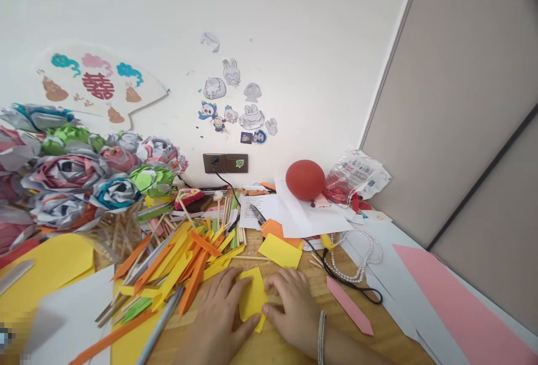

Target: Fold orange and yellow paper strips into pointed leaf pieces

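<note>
A small piece of yellow paper [252, 295] lies on the wooden table between my two hands. My left hand [225, 312] presses on its left side, index finger near the top and thumb near the bottom edge. From the right, my right hand [296, 306] holds the other edge with bent fingers and the thumb low; a silvery bracelet circles that wrist. Just beyond my fingers is another yellow paper piece [281, 250], over an orange one [273, 229]. Folded yellow and orange paper strips [185, 258] are heaped beside my left hand.
Paper flowers [71, 171] crowd the left. A grey stick-like tool [159, 326] lies near my left forearm. Right of my hands are a pink paper strip [349, 306], a black cord [357, 286] and a bead string [370, 258]. A red balloon [305, 180] rests near the wall.
</note>
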{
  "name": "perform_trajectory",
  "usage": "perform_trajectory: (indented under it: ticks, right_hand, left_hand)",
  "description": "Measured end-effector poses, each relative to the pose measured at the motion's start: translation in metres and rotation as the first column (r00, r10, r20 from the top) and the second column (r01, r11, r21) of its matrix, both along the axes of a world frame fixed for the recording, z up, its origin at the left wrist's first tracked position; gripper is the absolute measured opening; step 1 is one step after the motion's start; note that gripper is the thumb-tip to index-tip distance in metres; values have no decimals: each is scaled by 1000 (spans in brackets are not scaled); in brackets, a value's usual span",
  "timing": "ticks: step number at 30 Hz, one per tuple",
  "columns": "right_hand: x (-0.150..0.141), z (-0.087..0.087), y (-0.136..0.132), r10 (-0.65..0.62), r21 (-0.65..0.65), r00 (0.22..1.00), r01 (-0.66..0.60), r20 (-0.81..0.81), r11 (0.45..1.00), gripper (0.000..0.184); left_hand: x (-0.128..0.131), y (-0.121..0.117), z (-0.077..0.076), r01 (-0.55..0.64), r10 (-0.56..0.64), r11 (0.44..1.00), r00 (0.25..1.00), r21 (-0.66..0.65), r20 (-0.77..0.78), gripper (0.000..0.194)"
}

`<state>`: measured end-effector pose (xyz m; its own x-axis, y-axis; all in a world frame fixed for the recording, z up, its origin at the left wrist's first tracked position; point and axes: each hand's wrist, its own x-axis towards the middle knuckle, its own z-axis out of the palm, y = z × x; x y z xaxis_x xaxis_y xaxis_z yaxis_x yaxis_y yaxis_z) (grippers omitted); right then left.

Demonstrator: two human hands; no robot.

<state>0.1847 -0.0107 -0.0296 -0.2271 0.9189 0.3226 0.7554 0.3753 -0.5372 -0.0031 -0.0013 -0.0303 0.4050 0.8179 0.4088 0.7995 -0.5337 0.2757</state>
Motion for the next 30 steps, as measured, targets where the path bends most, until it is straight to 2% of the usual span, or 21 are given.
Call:
perform_trajectory:
  ticks: [7,12,14,17,20,22,24,27,28,30]
  right_hand:
    - [1,-2,0,16,26,1000,-16,-2,1000,23]
    - [5,0,3,101,13,993,-102,65,995,43]
    - [8,2,2,118,33,986,-123,117,992,41]
    - [11,7,-3,152,80,979,-164,137,983,28]
    - [14,11,-6,266,95,956,-277,121,956,21]
    - [14,11,-6,350,113,926,-366,142,924,25]
    - [13,9,-4,383,121,903,-410,196,904,32]
    - [9,6,-2,359,114,903,-392,235,913,35]
    - [8,5,-1,346,116,914,-375,211,920,32]
    - [7,6,0,323,128,940,-336,112,933,28]
  left_hand:
    - [0,0,0,-11,11,1000,1000,-6,-17,40]
    - [-1,1,-3,3,-3,1000,1000,20,-1,41]
    - [-3,2,-5,1,-1,999,1000,47,6,43]
    - [-11,6,-7,-24,23,992,1000,122,11,41]
    - [-21,13,-4,-76,69,973,997,220,38,31]
    - [-24,14,2,-86,69,955,995,283,69,25]
    - [-22,11,9,-39,15,936,998,351,69,22]
    - [-9,-2,16,132,-134,885,991,446,-27,21]
    - [-3,-8,16,196,-186,871,980,451,-68,21]
    - [6,-16,12,245,-214,883,969,401,-121,27]
